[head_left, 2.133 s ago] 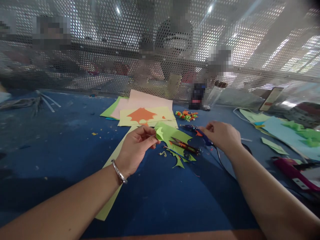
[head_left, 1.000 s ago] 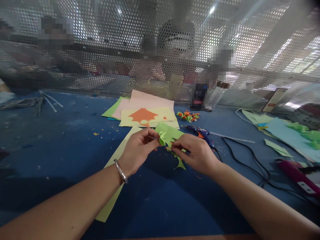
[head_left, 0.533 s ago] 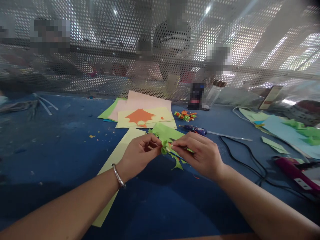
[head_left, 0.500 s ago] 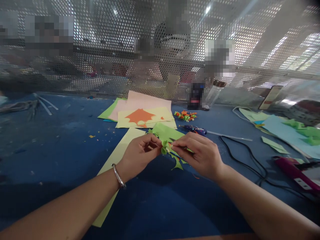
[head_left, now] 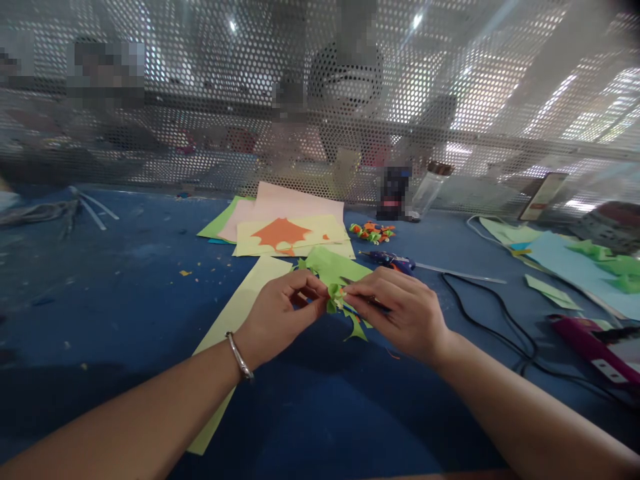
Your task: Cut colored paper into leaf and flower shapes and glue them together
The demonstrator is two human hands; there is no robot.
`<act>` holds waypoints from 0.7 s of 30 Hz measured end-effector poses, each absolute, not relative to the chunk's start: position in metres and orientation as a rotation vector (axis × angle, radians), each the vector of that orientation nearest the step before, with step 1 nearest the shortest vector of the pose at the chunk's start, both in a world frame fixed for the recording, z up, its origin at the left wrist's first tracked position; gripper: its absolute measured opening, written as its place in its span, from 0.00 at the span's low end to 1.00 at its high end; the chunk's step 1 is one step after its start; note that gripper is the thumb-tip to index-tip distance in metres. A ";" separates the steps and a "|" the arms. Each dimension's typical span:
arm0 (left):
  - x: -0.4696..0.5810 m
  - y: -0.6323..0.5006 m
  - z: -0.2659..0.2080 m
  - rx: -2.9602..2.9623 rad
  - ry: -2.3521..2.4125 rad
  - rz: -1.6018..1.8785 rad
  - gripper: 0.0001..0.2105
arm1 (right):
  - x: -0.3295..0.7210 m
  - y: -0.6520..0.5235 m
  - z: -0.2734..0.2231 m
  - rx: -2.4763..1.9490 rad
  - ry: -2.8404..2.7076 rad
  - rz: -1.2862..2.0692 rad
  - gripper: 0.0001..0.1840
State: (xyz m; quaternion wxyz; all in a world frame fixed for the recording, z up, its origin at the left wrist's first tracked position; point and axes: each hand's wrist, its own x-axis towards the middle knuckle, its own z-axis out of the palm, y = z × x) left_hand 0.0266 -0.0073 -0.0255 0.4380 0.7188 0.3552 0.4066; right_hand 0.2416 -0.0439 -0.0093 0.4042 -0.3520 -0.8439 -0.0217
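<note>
A small green paper flower (head_left: 333, 300) with curled petals and a pale centre is between my two hands, above the blue table. My left hand (head_left: 283, 313), with a silver bracelet at the wrist, pinches its left side. From the right, the fingertips of my right hand (head_left: 400, 310) are pinched together at the flower's pale centre; whether they hold a separate small piece is hidden. Just behind lies a cut green paper sheet (head_left: 333, 263), with a dark pointed tip resting on it. A curved green scrap (head_left: 357, 328) lies below the fingers.
Orange and green paper flowers (head_left: 373, 232) lie beyond a blue glue gun (head_left: 387, 259). Stacked paper sheets (head_left: 300, 200) and a pale yellow strip (head_left: 240, 310) lie leftward. A black cable (head_left: 480, 310) and magenta power strip (head_left: 593, 353) are on the right. A perforated metal screen (head_left: 210, 113) stands behind.
Both hands and the flower have shifted very slightly to the right in view. The flower has turned a little between the fingers, showing its petals more openly.
</note>
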 end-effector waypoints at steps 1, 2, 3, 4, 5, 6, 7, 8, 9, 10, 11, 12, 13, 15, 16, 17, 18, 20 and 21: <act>0.027 -0.008 -0.026 1.794 0.890 1.011 0.04 | 0.241 -0.044 -0.010 -0.893 -2.125 -0.038 0.04; 0.026 -0.008 -0.025 1.799 0.898 1.014 0.04 | 0.241 -0.044 -0.010 -0.903 -2.118 -0.019 0.04; 0.026 -0.008 -0.025 1.803 0.904 1.019 0.04 | 0.240 -0.044 -0.011 -0.920 -2.109 0.004 0.04; 0.026 -0.009 -0.025 1.807 0.910 1.026 0.04 | 0.240 -0.044 -0.012 -0.943 -2.098 0.030 0.04; 0.026 -0.010 -0.025 1.812 0.916 1.032 0.04 | 0.239 -0.044 -0.013 -0.966 -2.082 0.063 0.05; 0.026 -0.010 -0.024 1.815 0.924 1.037 0.04 | 0.239 -0.044 -0.014 -0.983 -2.061 0.103 0.05; 0.026 -0.011 -0.024 1.816 0.933 1.040 0.04 | 0.238 -0.044 -0.015 -0.993 -2.040 0.153 0.05; 0.026 -0.011 -0.024 1.815 0.940 1.043 0.04 | 0.238 -0.045 -0.016 -0.996 -2.017 0.214 0.06; 0.026 -0.011 -0.023 1.812 0.945 1.046 0.04 | 0.238 -0.045 -0.017 -0.993 -1.992 0.283 0.07; 0.026 -0.012 -0.023 1.807 0.947 1.051 0.04 | 0.237 -0.045 -0.018 -0.988 -1.969 0.353 0.08; 0.026 -0.012 -0.023 1.802 0.947 1.057 0.03 | 0.237 -0.045 -0.019 -0.983 -1.946 0.421 0.09; 0.026 -0.012 -0.024 1.798 0.945 1.063 0.03 | 0.236 -0.046 -0.019 -0.981 -1.925 0.482 0.10; 0.025 -0.012 -0.024 1.798 0.945 1.069 0.03 | 0.236 -0.046 -0.019 -0.982 -1.905 0.533 0.11; 0.025 -0.012 -0.024 1.808 0.951 1.076 0.03 | 0.235 -0.047 -0.017 -0.994 -1.870 0.614 0.11; 0.025 -0.012 -0.024 1.817 0.956 1.081 0.02 | 0.234 -0.048 -0.016 -1.005 -1.851 0.653 0.11; 0.025 -0.012 -0.024 1.827 0.958 1.089 0.02 | 0.233 -0.048 -0.015 -1.016 -1.827 0.695 0.11; 0.025 -0.012 -0.024 1.836 0.956 1.101 0.02 | 0.232 -0.048 -0.014 -1.024 -1.800 0.740 0.11; 0.025 -0.013 -0.024 1.857 0.939 1.141 0.02 | 0.231 -0.047 -0.012 -1.025 -1.738 0.838 0.11; 0.025 -0.013 -0.024 1.870 0.926 1.166 0.02 | 0.230 -0.047 -0.011 -1.020 -1.705 0.887 0.11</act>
